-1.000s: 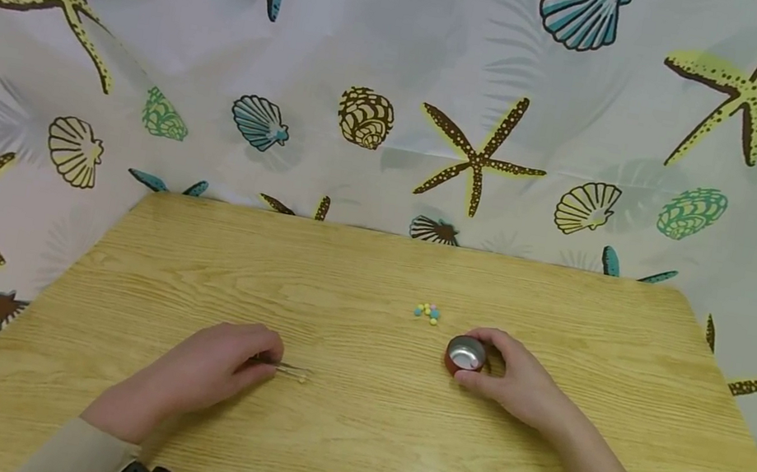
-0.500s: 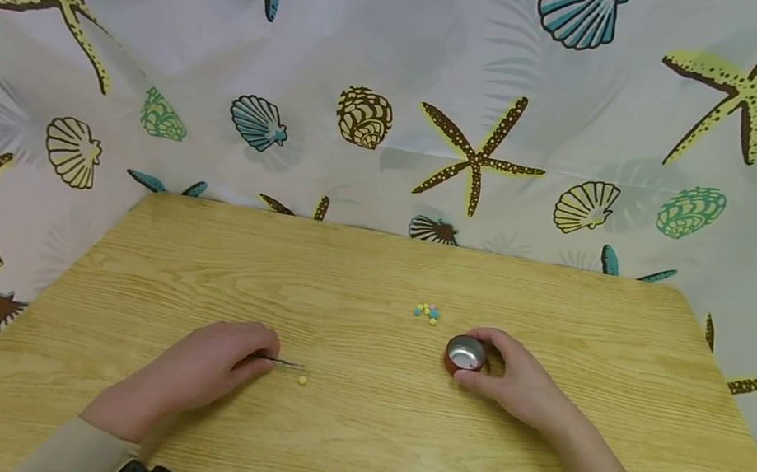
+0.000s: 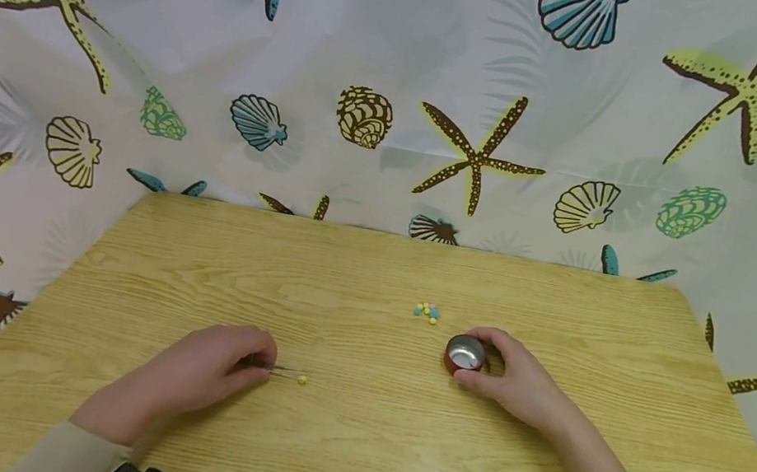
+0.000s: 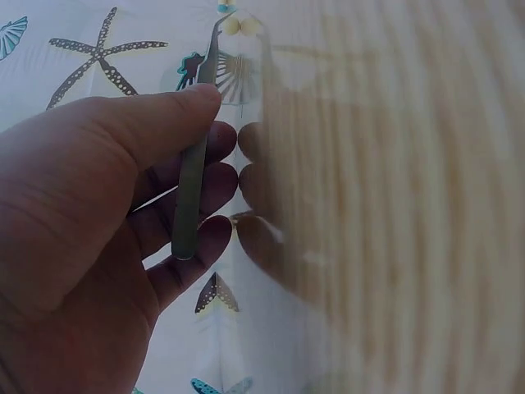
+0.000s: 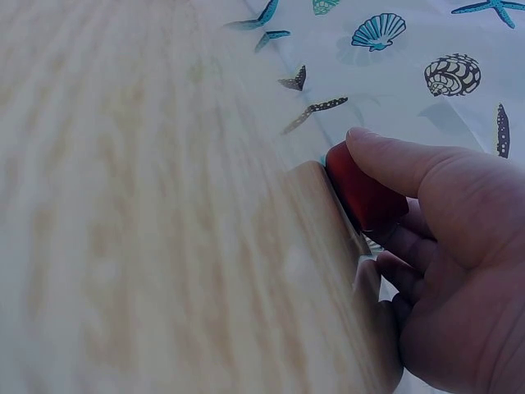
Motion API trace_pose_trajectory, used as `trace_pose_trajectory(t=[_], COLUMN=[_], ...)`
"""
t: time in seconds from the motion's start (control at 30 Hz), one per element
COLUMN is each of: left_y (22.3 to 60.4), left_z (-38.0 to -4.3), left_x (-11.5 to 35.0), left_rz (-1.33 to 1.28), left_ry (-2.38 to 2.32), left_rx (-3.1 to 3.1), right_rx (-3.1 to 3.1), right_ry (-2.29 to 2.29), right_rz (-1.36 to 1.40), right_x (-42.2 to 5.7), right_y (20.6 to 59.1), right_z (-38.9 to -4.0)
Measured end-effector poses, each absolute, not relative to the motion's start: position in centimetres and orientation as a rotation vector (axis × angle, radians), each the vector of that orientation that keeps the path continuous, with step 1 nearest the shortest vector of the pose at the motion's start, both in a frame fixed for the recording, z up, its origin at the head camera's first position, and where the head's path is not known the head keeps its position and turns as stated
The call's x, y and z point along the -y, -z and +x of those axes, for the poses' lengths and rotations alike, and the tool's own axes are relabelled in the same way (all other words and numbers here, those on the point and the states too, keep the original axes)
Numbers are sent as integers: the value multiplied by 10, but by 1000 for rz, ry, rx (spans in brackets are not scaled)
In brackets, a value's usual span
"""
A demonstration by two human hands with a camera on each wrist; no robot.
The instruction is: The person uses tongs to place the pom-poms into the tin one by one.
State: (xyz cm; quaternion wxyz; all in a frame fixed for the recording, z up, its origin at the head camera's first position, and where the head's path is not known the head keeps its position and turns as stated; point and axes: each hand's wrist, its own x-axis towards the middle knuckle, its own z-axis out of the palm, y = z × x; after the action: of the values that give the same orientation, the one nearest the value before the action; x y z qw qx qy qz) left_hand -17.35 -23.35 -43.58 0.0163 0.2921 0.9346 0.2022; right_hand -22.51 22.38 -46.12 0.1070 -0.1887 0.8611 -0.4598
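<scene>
Left hand (image 3: 205, 374) pinches slim metal tweezers (image 4: 194, 164), seemingly steel.

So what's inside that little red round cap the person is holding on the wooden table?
The little red round cap shows a bare silvery inside with no beads visible. The right hand grips its side, hiding part of the rim. The small coloured beads lie outside it on the wooden table.

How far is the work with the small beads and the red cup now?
Done: nothing that shows; the red cup looks empty inside. In hand: the left hand pinches tweezers whose tips are at one yellow bead on the table; the right hand holds the cup. Left: this bead and the little pile of beads beyond the cup.
</scene>
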Motion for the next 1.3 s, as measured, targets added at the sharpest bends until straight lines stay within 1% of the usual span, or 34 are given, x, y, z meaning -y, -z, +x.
trace_pose_trajectory(t=[0.7,1.03,1.3], left_y=[433,422,423], left_z=[-175,-182,-178], left_x=[233,223,232], left_rz=[893,913,857], left_ry=[-622,-603,-584], left_rx=[-2904,-2982,-2939], right_rx=[-2546,-2551,-2552], right_ry=[1341,1334,1330], right_rz=[-522,-527,-517], right_x=[-223,-223,-223], right_y=[459,459,459], right_z=[-222,-222,-222])
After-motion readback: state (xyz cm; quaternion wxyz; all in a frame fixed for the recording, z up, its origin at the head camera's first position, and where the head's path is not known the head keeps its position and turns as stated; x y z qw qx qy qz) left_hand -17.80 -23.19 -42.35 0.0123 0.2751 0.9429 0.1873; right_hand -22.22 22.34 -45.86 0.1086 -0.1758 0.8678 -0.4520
